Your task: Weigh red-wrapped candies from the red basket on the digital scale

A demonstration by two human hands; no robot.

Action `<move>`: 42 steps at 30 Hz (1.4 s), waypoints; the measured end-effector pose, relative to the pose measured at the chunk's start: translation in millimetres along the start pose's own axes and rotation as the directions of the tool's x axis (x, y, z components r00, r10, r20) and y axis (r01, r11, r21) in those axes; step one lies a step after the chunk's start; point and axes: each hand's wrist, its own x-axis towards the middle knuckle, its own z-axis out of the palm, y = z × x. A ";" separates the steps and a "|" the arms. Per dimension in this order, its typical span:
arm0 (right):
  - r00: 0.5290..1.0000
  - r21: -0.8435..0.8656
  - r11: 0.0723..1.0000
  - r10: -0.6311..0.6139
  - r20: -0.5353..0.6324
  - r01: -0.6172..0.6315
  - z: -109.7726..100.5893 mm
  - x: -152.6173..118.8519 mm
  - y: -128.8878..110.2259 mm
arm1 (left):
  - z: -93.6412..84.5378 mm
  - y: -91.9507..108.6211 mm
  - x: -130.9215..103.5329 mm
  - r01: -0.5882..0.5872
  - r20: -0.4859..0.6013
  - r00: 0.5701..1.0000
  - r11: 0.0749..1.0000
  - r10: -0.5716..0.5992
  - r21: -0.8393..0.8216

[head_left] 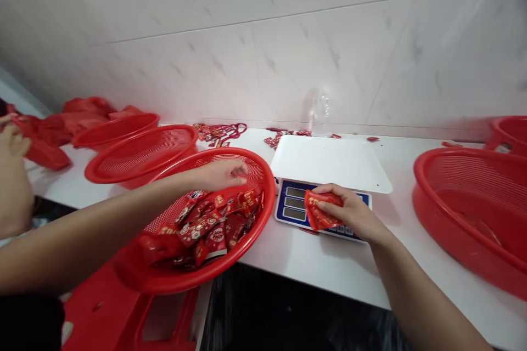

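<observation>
My right hand grips a red packet with gold print, held above the scale's control panel. The scale's white weighing pan lies just beyond that hand, with nothing on it. My left hand is over a red plastic basket, its fingers loosely bent and apart, with nothing seen in them. Several shiny red packets with gold and white print lie heaped in this basket, below the left hand. My left forearm hides part of the basket and heap.
More red baskets stand to the left, and a large one at the right. Small packets lie along the wall, near a clear plastic bottle. Another person's hand is beside red bags at far left.
</observation>
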 end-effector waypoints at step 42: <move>0.480 -0.711 0.614 -0.765 -0.429 0.343 12.6 7.8 12.6 | -34.1 13.9 30.3 0.049 -0.121 0.988 0.945 -0.093 -0.324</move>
